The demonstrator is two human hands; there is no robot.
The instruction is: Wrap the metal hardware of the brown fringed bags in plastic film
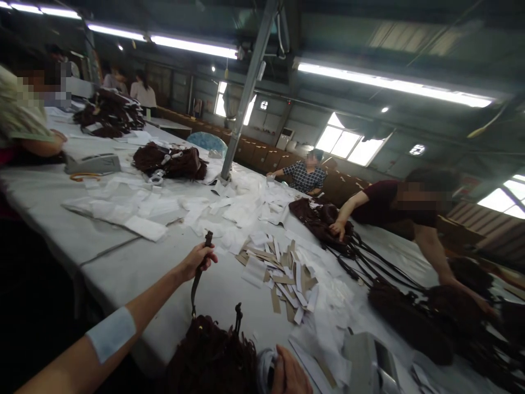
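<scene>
At the bottom edge, a dark brown fringed bag (213, 358) sits on the near side of the white table (158, 271), its lower part cut off by the frame. The person's right hand (290, 373) is just beside it, fingers bent against a pale roll (264, 365); the frame cuts off much of this hand, so I cannot tell how firmly it grips. The left hand (199, 260) is closed around the bag's strap (197, 290), the fingers curled over it and the strap's end sticking out above the fist. The strap runs down from the hand to the bag's top edge. A short, dark strap end (238, 317) stands up from the bag's other side, untouched. A pale blue patch (111, 332) covers part of the left forearm.

To the right is a gray machine (371, 361). Beyond the hands lies a loose heap of white and tan strips (287, 276). Farther back, a co-worker's hand (339, 229) rests on another brown bag (309, 216). Across the table are a brown bundle (170, 162), a metal post (248, 90) and a seated person (305, 174).
</scene>
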